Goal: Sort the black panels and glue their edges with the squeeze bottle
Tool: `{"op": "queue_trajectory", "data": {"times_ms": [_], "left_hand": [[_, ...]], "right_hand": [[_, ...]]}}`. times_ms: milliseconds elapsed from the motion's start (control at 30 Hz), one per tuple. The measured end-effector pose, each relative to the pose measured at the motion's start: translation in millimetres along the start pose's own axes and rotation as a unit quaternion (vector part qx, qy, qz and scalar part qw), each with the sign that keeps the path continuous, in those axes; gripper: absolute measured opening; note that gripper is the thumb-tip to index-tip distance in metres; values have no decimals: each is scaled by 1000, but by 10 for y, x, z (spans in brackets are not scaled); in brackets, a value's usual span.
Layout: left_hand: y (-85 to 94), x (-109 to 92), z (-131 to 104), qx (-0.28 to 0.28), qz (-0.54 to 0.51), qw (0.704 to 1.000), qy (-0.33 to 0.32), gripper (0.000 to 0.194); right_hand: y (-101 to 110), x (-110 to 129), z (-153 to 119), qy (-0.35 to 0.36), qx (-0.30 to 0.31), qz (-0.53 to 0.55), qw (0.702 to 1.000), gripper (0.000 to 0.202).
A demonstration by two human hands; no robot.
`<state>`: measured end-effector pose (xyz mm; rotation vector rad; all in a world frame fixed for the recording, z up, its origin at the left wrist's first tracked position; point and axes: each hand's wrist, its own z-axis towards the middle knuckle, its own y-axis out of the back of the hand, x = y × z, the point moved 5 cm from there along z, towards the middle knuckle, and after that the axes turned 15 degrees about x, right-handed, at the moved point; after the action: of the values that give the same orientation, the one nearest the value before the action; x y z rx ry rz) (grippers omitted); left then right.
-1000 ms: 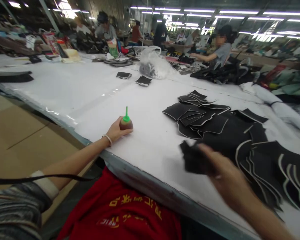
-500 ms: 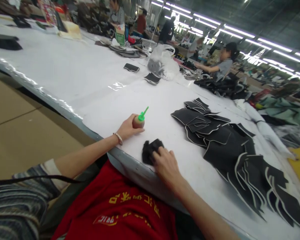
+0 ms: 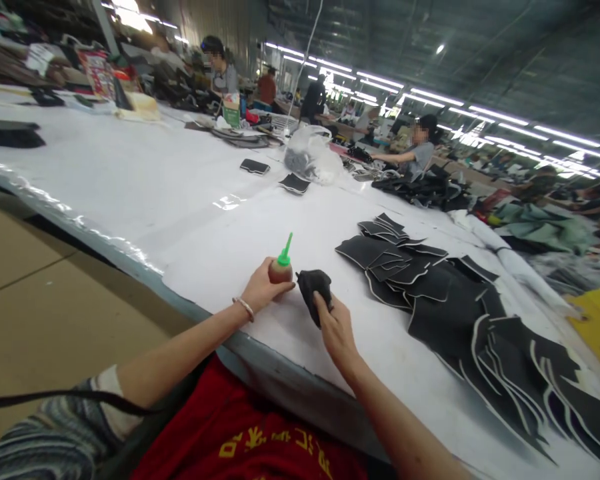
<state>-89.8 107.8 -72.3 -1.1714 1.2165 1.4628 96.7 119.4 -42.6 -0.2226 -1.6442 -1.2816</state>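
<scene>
My left hand (image 3: 265, 288) is wrapped round a small squeeze bottle (image 3: 281, 272) with brownish contents and a green nozzle pointing up. Just right of it, my right hand (image 3: 337, 327) pinches a crumpled black cloth (image 3: 314, 288) between thumb and fingers, above the white tabletop (image 3: 200, 247). A small gap separates cloth and bottle. Spread over the table to the right are many black pieces with pale edges (image 3: 437, 287), overlapping in a long pile.
Two more black pieces (image 3: 294, 183) lie farther back, before a clear plastic bag (image 3: 313, 153). At the right edge is something yellow (image 3: 597, 327). Another long black piece (image 3: 10, 133) rests at the far left. People work at the tables behind, one in grey (image 3: 420, 157).
My right hand has lifted the black cloth from near the table edge and brought it closer to the bottle. The left hand keeps its hold on the bottle, which now stands more upright.
</scene>
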Motion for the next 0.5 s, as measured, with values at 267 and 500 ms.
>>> {"op": "queue_trajectory", "data": {"times_ms": [267,500], "left_hand": [[-277,17,27,-45,-54,998,5,35],[-594,-51,13,-2,-145,989,31,47]], "right_hand": [[-314,191,-70,79,5,-22,997,21],[-80,70,-238,88,43,-260,961,36]]}}
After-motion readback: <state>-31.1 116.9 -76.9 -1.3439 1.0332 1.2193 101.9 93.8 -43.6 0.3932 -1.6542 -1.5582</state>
